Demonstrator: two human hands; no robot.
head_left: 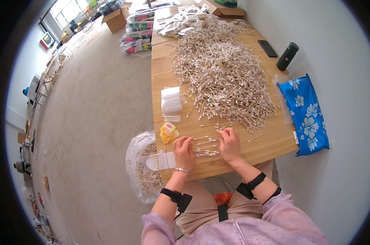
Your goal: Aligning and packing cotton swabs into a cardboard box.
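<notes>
Left hand: fingers curled, thumb and index drawn together at the left ends of the nearest swabs; cannot tell whether one is gripped, the contact being too small to resolve. Right hand: fingers bent, tips just beyond the right ends of the same group; palm turned from view, so grip likewise undetermined. Loose cotton swabs lie between the hands on the wooden counter, roughly side by side, lower ones bunched; left ends partly covered by the left hand, count not reliable. Main swab heap lies beyond the hands; overlap hides all but its surface. White round-ended piece runs from beside the left hand past the counter edge; its right end is obscured, kind unclear. Below it, clear plastic bag holding more swabs, partly masked by that piece and the counter. Yellow cards overlap near the left hand; lower ones mostly covered. Beyond them, stack of clear sleeves, individual edges hard to separate. Far end: pale packets in a jumble, contents indistinct. Open carton behind, cut off by the upper frame edge.
</notes>
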